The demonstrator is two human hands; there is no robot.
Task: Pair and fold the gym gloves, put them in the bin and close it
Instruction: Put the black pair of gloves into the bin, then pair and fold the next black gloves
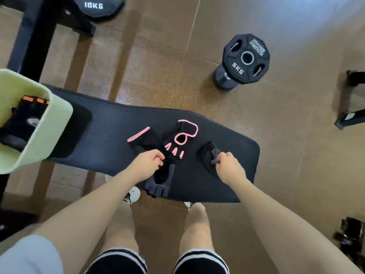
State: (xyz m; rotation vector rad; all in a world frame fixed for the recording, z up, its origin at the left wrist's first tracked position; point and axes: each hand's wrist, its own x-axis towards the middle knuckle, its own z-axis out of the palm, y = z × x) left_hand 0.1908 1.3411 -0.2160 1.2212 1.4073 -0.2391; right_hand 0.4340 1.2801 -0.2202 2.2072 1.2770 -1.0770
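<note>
Both hands pinch dark fingerless gym gloves on the black foam mat [110, 133]: left hand [147, 162] grips one [158, 179], right hand [230, 165] another [210, 153]. Pink-trimmed gloves [173, 140] lie just beyond; pale green bin [57, 123] sits left.

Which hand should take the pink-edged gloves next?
Probably the left hand. It is right beside the pink-trimmed gloves on the mat, though its fingers already pinch a dark glove. The right hand is farther away, holding another dark glove.
</note>
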